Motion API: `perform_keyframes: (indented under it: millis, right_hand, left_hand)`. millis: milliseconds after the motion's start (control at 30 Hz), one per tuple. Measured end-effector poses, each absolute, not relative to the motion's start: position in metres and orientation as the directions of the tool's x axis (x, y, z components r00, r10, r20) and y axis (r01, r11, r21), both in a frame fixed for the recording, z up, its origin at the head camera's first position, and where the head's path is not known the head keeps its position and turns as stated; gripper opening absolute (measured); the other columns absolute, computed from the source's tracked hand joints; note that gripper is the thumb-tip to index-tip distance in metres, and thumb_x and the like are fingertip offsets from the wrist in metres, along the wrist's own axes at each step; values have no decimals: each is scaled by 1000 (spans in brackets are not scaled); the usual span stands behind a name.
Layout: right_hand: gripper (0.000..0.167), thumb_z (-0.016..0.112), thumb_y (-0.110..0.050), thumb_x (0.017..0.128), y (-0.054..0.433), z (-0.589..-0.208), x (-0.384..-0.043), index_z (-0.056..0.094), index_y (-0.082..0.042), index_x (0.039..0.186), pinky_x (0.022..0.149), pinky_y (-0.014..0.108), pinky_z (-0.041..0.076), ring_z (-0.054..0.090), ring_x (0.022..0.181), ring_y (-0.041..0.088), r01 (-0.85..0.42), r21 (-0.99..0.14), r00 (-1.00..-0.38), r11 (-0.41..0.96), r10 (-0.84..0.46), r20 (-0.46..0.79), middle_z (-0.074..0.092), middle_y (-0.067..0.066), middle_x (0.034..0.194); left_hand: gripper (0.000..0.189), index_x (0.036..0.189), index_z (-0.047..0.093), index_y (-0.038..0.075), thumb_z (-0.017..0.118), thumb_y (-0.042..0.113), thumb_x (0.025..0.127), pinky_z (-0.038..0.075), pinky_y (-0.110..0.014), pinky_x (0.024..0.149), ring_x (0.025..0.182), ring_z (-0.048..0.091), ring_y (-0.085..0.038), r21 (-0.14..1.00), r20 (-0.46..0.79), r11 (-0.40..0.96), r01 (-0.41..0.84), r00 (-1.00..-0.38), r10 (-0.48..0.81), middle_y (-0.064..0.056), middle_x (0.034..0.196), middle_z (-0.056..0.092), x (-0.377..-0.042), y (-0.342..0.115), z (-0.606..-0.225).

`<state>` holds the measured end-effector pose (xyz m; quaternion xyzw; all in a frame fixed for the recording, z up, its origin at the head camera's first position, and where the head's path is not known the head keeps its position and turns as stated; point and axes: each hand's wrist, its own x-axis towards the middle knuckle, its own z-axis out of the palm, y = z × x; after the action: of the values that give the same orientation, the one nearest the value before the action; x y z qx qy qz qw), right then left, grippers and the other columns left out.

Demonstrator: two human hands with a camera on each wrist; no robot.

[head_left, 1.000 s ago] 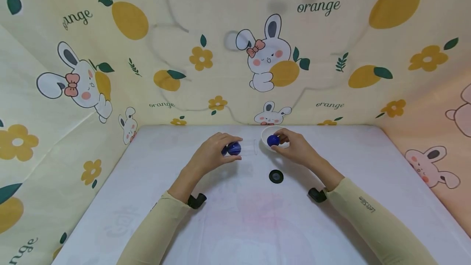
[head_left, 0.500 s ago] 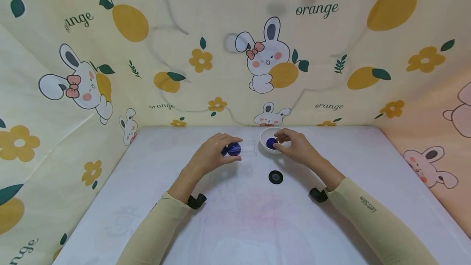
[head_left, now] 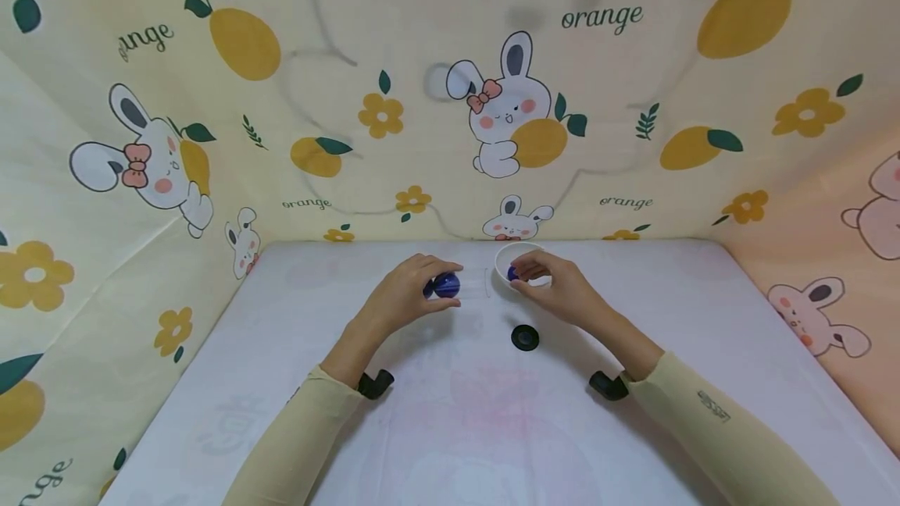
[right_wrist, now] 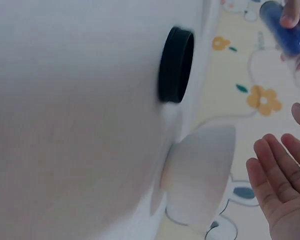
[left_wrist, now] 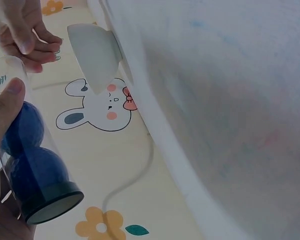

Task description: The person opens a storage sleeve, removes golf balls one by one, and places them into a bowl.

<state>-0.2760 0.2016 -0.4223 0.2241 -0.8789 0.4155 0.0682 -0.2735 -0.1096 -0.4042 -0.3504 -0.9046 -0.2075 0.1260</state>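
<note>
Blue ball (head_left: 512, 274) sits in the white bowl (head_left: 519, 254), under the right hand (head_left: 555, 287), whose fingers pinch it. To the left, the left hand (head_left: 401, 295) grips the tube (left_wrist: 32, 165), lying sideways.

In the head view the right hand (head_left: 555, 287) covers most of the white bowl (head_left: 508, 258), so only a sliver of the blue ball (head_left: 512, 274) inside shows — whether the fingers touch it cannot be told. The left hand (head_left: 408, 293) hides much of the clear tube (head_left: 457, 284). In the right wrist view the black lid (right_wrist: 176, 64) is blurred, and the tube is cut off by the picture's edge.
</note>
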Motion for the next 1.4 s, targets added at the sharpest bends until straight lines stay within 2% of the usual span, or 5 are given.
perform_keyframes:
  millis: [133,267,600,933,1400]
  right_hand:
    - [33,81,-14,98,196,-418,-268,71,-1,126,101,60,57,73,106,26,-466,-719,-880,516,-352,317,77,13,116]
    - [32,82,-16,98,192,-416,-261,72,-4,126,100,54,59,73,106,23,-473,-722,-876,505,-356,326,76,7,115]
    - [40,84,-22,96,182,-419,-250,70,-6,130,99,43,59,72,105,18,-512,-750,-848,419,-385,364,76,7,116]
    - [45,85,-19,96,176,-420,-246,67,-2,133,99,42,60,72,105,19,-513,-767,-842,386,-400,362,74,15,118]
    - [41,85,-18,96,172,-424,-247,68,-12,132,97,40,61,73,103,17,-524,-770,-835,364,-398,380,76,11,117]
  left_hand:
    - [58,140,71,19,90,40,89,56,-42,109,123,66,-24,286,369,670,685,-724,582,-5,131,73,-274,-110,-405]
    - [58,141,71,19,89,40,89,55,-43,109,123,66,-24,277,363,671,687,-722,589,-5,132,72,-274,-109,-404]
    - [60,142,70,21,89,41,89,55,-44,110,123,65,-23,260,336,682,683,-726,599,-4,133,72,-273,-105,-402]
    - [60,142,70,22,90,41,88,56,-44,109,123,66,-24,225,354,679,699,-708,611,-4,133,72,-269,-105,-399]
    - [59,139,72,19,91,39,87,56,-42,108,120,67,-23,174,386,659,732,-666,638,-3,128,74,-269,-107,-398]
